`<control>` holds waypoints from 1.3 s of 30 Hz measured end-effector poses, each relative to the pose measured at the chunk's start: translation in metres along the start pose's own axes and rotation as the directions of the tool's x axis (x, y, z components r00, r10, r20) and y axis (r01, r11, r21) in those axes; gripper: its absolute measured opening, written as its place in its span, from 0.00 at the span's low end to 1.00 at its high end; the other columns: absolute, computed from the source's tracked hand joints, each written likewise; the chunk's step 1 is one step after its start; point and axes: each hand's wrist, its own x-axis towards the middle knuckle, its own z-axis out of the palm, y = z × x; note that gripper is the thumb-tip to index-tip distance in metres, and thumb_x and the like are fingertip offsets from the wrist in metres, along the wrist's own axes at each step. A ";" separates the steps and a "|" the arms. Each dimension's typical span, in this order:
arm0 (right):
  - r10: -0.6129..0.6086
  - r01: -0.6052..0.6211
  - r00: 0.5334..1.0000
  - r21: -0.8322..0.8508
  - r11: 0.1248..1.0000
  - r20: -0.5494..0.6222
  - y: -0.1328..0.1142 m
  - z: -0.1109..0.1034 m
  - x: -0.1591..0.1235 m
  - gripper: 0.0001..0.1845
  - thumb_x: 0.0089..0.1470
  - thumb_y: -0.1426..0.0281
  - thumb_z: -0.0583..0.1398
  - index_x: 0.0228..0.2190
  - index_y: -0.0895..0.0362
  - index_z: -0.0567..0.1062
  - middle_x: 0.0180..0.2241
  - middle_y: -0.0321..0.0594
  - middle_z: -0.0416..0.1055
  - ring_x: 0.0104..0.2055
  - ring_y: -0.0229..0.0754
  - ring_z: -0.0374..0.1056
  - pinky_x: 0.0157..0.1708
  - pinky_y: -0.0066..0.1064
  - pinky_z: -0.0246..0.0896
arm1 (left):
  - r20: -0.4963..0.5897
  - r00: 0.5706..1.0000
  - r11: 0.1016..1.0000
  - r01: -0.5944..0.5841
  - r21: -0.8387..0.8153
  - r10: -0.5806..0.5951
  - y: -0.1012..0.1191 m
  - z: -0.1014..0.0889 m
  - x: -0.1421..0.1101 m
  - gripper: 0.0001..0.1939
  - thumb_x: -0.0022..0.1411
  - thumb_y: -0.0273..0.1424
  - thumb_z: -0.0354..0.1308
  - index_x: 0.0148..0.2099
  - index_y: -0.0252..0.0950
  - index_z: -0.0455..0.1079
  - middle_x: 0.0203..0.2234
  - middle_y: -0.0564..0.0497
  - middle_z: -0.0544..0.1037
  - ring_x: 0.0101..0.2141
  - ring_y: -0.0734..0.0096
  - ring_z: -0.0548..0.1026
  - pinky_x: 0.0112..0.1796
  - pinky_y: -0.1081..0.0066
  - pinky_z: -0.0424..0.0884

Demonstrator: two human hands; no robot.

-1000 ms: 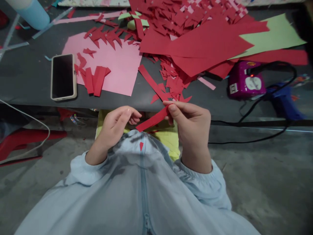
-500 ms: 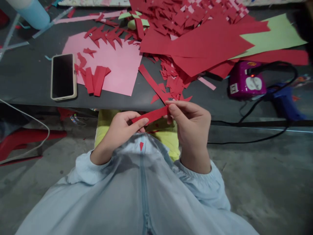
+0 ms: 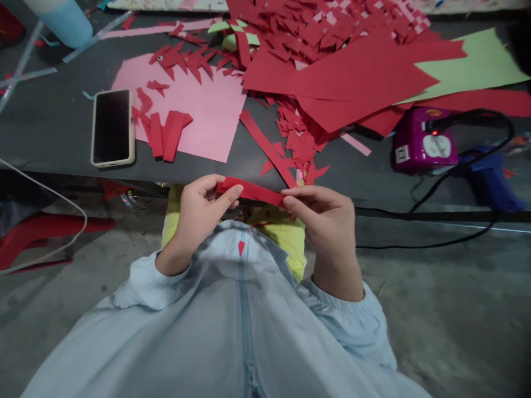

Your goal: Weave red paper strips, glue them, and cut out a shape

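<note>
A folded red paper strip (image 3: 255,191) stretches between my two hands, just off the table's front edge and above my lap. My left hand (image 3: 205,205) pinches its left end, thumb on top. At the other end, my right hand (image 3: 321,215) grips it between thumb and fingers. Beyond the strip, another red paper strip (image 3: 265,145) lies slanted on the table beside a heap of red paper scraps (image 3: 301,132). Several short red strips (image 3: 172,135) rest on a pink paper sheet (image 3: 207,130), along with a red cut-paper shape with a small eye (image 3: 168,59).
A phone (image 3: 111,127) lies left of the pink sheet. On the right are a purple power socket box (image 3: 425,145), black cables and a blue glue gun (image 3: 493,182). Large red paper sheets (image 3: 352,77) and a green sheet (image 3: 481,66) cover the back. A bottle (image 3: 68,25) stands back left.
The strip has tipped: its left end has risen and its right end has dropped. My left hand moved up and my right hand slightly down. The whole view shifted a little.
</note>
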 end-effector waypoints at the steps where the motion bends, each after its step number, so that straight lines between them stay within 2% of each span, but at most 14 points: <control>1: 0.006 -0.006 1.000 0.002 1.000 0.015 0.000 -0.001 0.000 0.05 0.44 0.70 0.71 0.28 0.52 0.83 0.24 0.35 0.79 0.24 0.37 0.73 0.22 0.28 0.70 | 0.005 1.000 1.000 0.010 -0.006 -0.010 0.000 0.000 0.000 0.17 0.50 0.42 0.71 0.31 0.34 0.74 0.25 0.54 0.78 0.24 0.78 0.75 0.30 0.76 0.77; 7: -0.015 0.014 0.993 0.009 1.000 0.113 -0.002 -0.007 0.000 0.04 0.44 0.70 0.71 0.26 0.52 0.83 0.25 0.35 0.79 0.22 0.34 0.70 0.19 0.24 0.67 | 0.057 0.998 0.999 0.034 -0.040 -0.032 0.002 -0.001 -0.001 0.15 0.52 0.40 0.71 0.32 0.33 0.75 0.23 0.54 0.77 0.22 0.79 0.74 0.27 0.78 0.75; 12: 0.029 -0.022 0.981 -0.037 0.999 0.190 -0.008 -0.002 0.001 0.07 0.41 0.67 0.72 0.27 0.53 0.82 0.25 0.36 0.79 0.22 0.36 0.72 0.18 0.25 0.67 | 0.088 0.994 0.996 0.075 -0.038 -0.071 0.002 0.000 -0.003 0.15 0.53 0.39 0.70 0.34 0.32 0.76 0.22 0.53 0.78 0.22 0.77 0.76 0.26 0.77 0.75; 17: 0.052 -0.033 0.984 -0.112 0.993 0.170 -0.011 0.004 0.004 0.04 0.44 0.68 0.70 0.24 0.55 0.82 0.24 0.37 0.79 0.22 0.36 0.71 0.19 0.26 0.68 | 0.112 0.990 0.996 0.092 -0.016 -0.090 0.001 0.000 -0.003 0.16 0.53 0.41 0.70 0.35 0.32 0.77 0.24 0.50 0.80 0.24 0.74 0.78 0.28 0.76 0.77; 24: 0.073 -0.056 0.988 -0.125 0.991 0.134 -0.011 0.008 0.005 0.03 0.44 0.69 0.69 0.23 0.55 0.81 0.19 0.35 0.76 0.20 0.35 0.68 0.19 0.25 0.65 | 0.115 0.989 0.995 0.099 -0.017 -0.097 -0.004 -0.002 -0.003 0.16 0.55 0.41 0.68 0.36 0.32 0.78 0.27 0.48 0.82 0.26 0.73 0.80 0.30 0.75 0.77; 33: 0.120 -0.104 0.981 -0.111 0.988 0.152 -0.010 0.010 0.004 0.05 0.44 0.67 0.69 0.23 0.56 0.80 0.19 0.35 0.75 0.20 0.34 0.67 0.20 0.26 0.65 | 0.099 0.989 0.994 0.108 0.012 -0.109 -0.002 -0.002 -0.004 0.19 0.55 0.46 0.67 0.33 0.32 0.78 0.23 0.49 0.80 0.24 0.74 0.78 0.28 0.75 0.76; 39: 0.101 -0.082 0.980 -0.112 0.990 0.173 -0.011 0.010 0.002 0.06 0.44 0.66 0.69 0.23 0.56 0.80 0.21 0.37 0.77 0.21 0.36 0.69 0.21 0.27 0.66 | 0.089 0.991 0.994 0.098 0.038 -0.101 0.001 -0.002 -0.003 0.20 0.54 0.47 0.68 0.29 0.32 0.77 0.21 0.50 0.79 0.22 0.75 0.76 0.26 0.76 0.74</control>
